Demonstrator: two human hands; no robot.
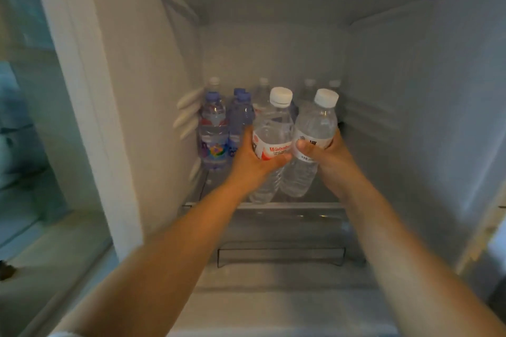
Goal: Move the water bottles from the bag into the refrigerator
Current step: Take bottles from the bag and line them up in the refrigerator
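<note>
Location: the open refrigerator (131, 63) is viewed from the front; both forearms are extended into its compartment above the glass shelf (315, 204).

Left hand: the left hand (254, 156) is closed round the label band of a clear bottle with a red-and-white label (271, 128); the thumb is seen across the front of the label.

Right hand: the right hand (325, 153) is closed round a second clear bottle with a white label (315, 123), with the thumb laid on the label.

Held bottles: both are white-capped, roughly upright with tops leaning slightly back, and are held side by side, touching or nearly so. Whether their bases rest on the shelf cannot be told; they sit near its front edge.

Stock already placed: a blue-capped bottle with a coloured label (213, 128) and another blue-capped bottle (241, 115) stand at the left; several clear bottles (262, 90) are ranged along the back wall, blurred.

Bag: not in view.

Step in hand: judged to be the setting down of two bottles in the front row, right of the blue-capped ones.

Next move: the bottles are to be lowered until both bases are seated flat, clear of the shelf lip, then both grips released without tipping the neighbours.

Progress: judged well under way; what remains in the bag cannot be assessed.
</note>
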